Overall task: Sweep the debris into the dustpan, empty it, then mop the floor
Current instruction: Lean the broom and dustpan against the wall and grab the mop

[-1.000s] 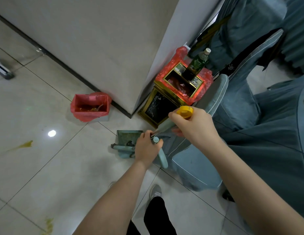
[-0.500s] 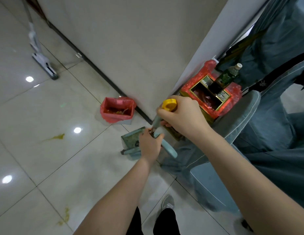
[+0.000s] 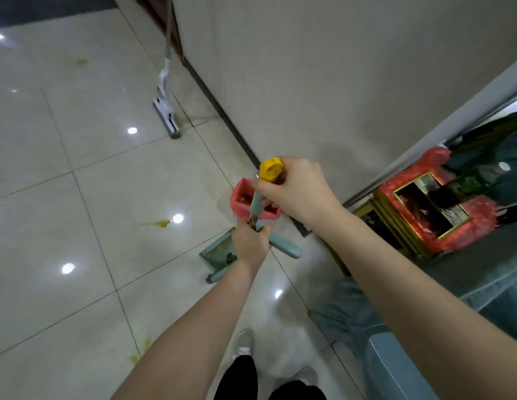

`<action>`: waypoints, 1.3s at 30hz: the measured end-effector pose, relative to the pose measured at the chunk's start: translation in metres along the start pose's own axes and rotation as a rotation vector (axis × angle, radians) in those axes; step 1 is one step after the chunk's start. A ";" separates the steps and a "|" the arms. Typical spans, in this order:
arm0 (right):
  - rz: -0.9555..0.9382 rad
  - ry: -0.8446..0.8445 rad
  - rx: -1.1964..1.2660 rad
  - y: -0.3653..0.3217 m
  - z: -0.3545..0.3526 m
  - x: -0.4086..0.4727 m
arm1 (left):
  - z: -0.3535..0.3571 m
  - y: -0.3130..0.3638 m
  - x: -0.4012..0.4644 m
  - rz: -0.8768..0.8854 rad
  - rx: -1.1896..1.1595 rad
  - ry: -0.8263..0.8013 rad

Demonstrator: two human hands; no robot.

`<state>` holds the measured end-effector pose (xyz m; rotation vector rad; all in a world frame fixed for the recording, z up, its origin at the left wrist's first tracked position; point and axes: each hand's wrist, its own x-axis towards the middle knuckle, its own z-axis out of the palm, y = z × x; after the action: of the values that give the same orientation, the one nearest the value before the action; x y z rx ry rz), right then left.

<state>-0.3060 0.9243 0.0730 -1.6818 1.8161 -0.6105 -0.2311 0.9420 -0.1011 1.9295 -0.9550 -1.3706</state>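
A teal dustpan sits low over the tiled floor, in front of a small red bin by the wall. My left hand is shut on the dustpan's teal handle. My right hand grips the top of a broom handle with a yellow cap. The broom's head is hidden behind my left hand and the dustpan. A flat mop leans against the wall at the back. Yellow stains mark the floor.
A gold-framed bin with a red bag stands at the right by the wall corner. Blue fabric chair covers fill the lower right. My shoes are below the hands. More stains lie at the far left and near my feet.
The view has swung left and up, bringing the mop and more floor into sight. Both hands keep their hold on the broom and dustpan handles.
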 end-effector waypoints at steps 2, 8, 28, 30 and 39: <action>-0.052 0.046 0.003 -0.015 0.011 0.009 | -0.018 0.005 0.014 -0.020 -0.005 0.037; -0.154 0.020 0.075 -0.052 0.030 0.055 | -0.062 0.032 0.053 -0.013 -0.089 0.120; -0.272 -0.130 0.067 -0.101 0.034 0.366 | -0.082 0.213 0.314 -0.045 0.269 0.124; -0.254 -0.147 0.033 -0.096 0.039 0.390 | -0.082 0.221 0.335 -0.026 0.357 0.003; -0.153 -0.089 -0.074 -0.103 0.046 0.456 | -0.120 0.245 0.380 0.099 0.396 -0.327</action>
<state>-0.2146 0.4636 0.0604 -1.8797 1.6766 -0.5285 -0.0885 0.4965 -0.0750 1.9297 -1.5573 -1.5585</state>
